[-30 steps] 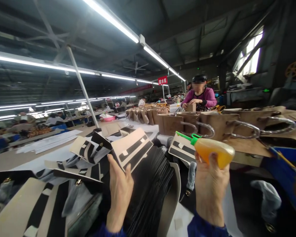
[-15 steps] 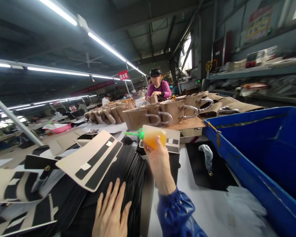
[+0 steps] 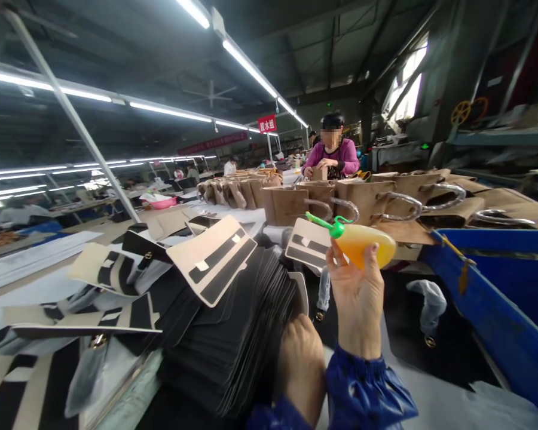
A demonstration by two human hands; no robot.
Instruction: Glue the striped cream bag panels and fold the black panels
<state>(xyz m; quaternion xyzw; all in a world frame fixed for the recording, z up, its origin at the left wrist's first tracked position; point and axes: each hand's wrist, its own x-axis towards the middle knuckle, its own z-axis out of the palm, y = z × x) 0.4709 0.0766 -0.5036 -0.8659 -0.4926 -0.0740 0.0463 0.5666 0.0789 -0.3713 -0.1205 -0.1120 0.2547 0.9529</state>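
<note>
My right hand (image 3: 356, 292) is closed round a plastic squeeze bottle (image 3: 363, 243) of amber liquid, held on its side in the air. Its green nozzle (image 3: 320, 222) points left. My left hand (image 3: 301, 346) is curled at the right side of a fanned stack of black panels (image 3: 237, 322); its fingertips are hidden. Just beyond its knuckles shows the rounded edge of a pale panel (image 3: 301, 291), and I cannot tell if the hand grips it. A beige panel with black strips (image 3: 213, 260) lies on the stack. Another such panel (image 3: 307, 243) lies behind the bottle.
Brown bags with wrapped handles (image 3: 358, 200) line the far side, where a co-worker (image 3: 332, 152) handles a small brown piece. A blue bin (image 3: 497, 310) borders the right. A black panel with a plastic-wrapped strap (image 3: 430, 307) lies beside it. More striped panels (image 3: 103, 266) spread left.
My left hand has gone from lying spread on the black stack to curling at its right side. The bottle stays in my right hand. The view has swung left.
</note>
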